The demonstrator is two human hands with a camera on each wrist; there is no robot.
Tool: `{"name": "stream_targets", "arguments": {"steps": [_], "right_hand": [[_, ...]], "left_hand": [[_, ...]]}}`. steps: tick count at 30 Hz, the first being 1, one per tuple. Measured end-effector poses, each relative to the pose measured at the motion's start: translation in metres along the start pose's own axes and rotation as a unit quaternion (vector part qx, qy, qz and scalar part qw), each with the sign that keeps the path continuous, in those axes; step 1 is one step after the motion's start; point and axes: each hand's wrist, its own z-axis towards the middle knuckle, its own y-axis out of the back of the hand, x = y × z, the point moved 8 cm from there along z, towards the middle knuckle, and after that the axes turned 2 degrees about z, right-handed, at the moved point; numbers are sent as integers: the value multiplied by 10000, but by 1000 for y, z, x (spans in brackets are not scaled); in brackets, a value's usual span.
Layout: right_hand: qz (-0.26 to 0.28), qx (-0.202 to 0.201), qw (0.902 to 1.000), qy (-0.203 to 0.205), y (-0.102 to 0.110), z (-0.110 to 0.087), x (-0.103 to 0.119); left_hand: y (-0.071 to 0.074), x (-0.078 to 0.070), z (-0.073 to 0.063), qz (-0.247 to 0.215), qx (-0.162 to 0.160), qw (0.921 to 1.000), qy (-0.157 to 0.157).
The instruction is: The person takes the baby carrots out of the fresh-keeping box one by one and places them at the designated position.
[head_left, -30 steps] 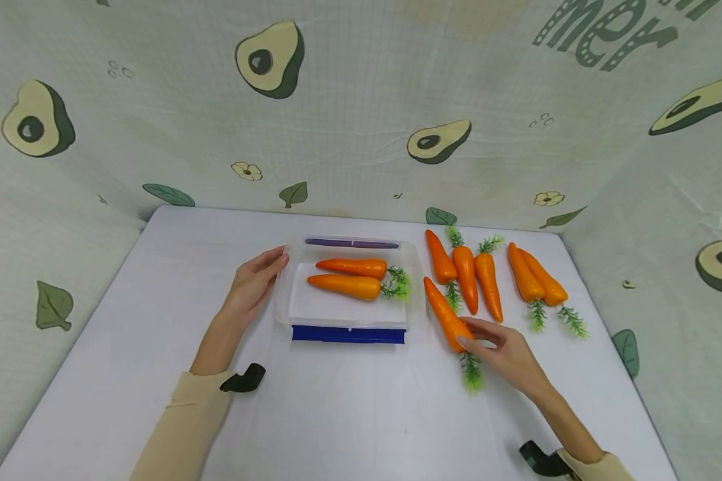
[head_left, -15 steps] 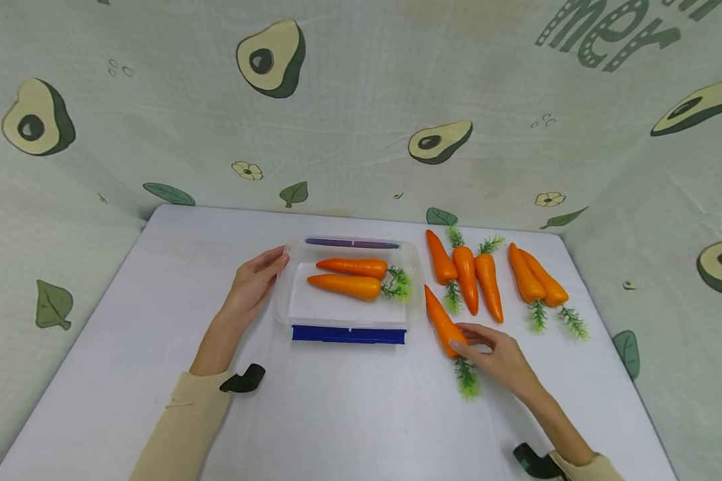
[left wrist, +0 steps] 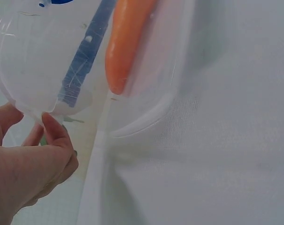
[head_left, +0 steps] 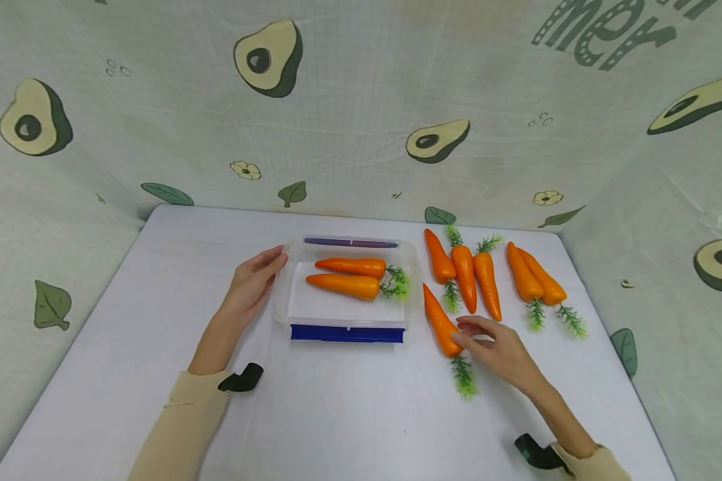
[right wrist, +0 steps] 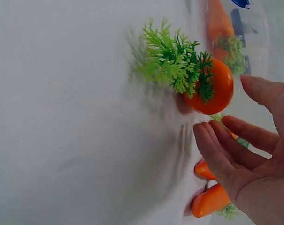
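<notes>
My left hand [head_left: 253, 284] pinches the left rim of a clear plastic box [head_left: 281, 310] with blue clips, thumb on one side and fingertips on the other. Two orange carrots [head_left: 344, 286] with green tops lie side by side in the box. To the right of the box, a loose carrot [head_left: 440, 324] lies on the table, its leafy top toward me. My right hand [head_left: 499, 347] is beside the thick end of that carrot; in the right wrist view its fingers [right wrist: 214, 145] are spread apart from the carrot's orange end [right wrist: 221, 89].
Several more carrots [head_left: 464, 277] lie at the back right of the white table [head_left: 337, 414], including a pair [head_left: 532, 277] near its right edge. A cloth [head_left: 361, 113] printed with avocados hangs behind and at both sides.
The loose carrot has shifted slightly toward me and left. My right hand held it earlier and has let go, its fingers now apart from it. The left hand and box stay put.
</notes>
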Motion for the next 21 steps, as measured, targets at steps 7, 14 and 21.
{"name": "stream_targets", "arguments": {"steps": [7,14,21], "right_hand": [[-571,-108,9962,650,10,11,18],[-887,-164,9902,1065,20,27,43],[-1340,-265,9772,1626,27,42,75]], "left_hand": [[-1,-1,-1,-29,16,10000,-29],[-1,-3,-2,9,73,9999,-106],[-1,-4,-3,10,68,9999,-136]]}}
